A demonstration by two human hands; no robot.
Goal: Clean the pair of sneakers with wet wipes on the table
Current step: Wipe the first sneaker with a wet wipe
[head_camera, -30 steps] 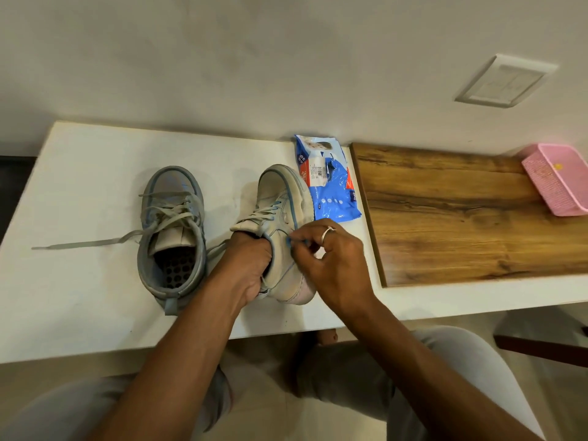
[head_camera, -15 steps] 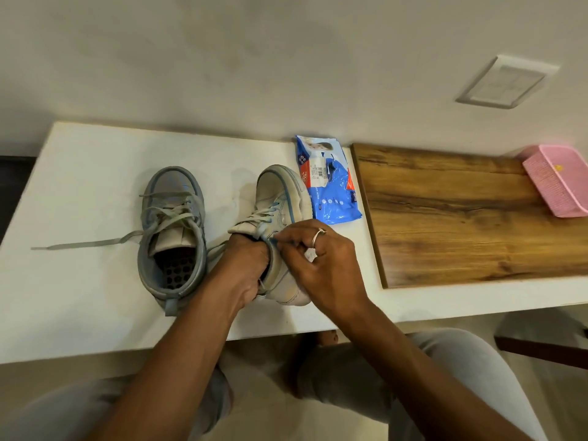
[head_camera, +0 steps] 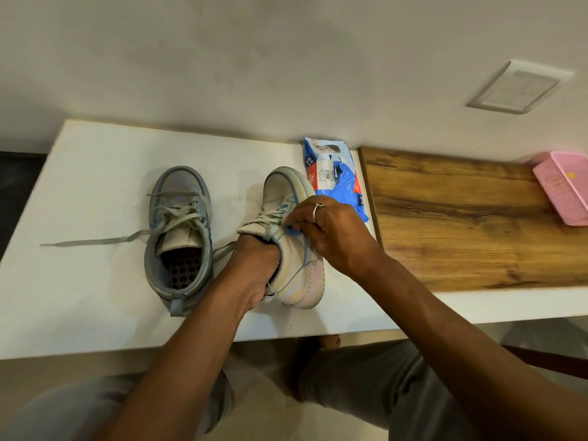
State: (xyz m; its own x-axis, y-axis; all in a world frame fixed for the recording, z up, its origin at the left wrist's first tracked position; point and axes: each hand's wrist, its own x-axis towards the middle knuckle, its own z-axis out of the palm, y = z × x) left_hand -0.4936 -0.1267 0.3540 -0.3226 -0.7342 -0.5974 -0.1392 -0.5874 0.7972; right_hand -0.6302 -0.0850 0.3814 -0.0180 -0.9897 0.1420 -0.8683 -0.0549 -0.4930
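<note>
Two grey-white high-top sneakers are on the white table (head_camera: 95,297). The left sneaker (head_camera: 178,218) stands upright with its laces loose, one trailing to the left. The right sneaker (head_camera: 281,189) is tilted onto its side, toe pointing away from me. My left hand (head_camera: 251,265) reaches into its opening and grips the collar. My right hand (head_camera: 334,237), with a ring on one finger, pinches a small bluish wipe (head_camera: 291,230) against the sneaker's side next to the laces. Most of the wipe is hidden under my fingers.
A blue wet wipes pack (head_camera: 337,176) lies just behind the right sneaker by the wall. A wooden board (head_camera: 461,218) covers the table's right part, with a pink basket (head_camera: 563,189) at its far right. My knees are below the table's front edge.
My right hand has slid with the wipe from the sneaker's mid side forward and up to the laces. My left hand keeps its hold in the opening.
</note>
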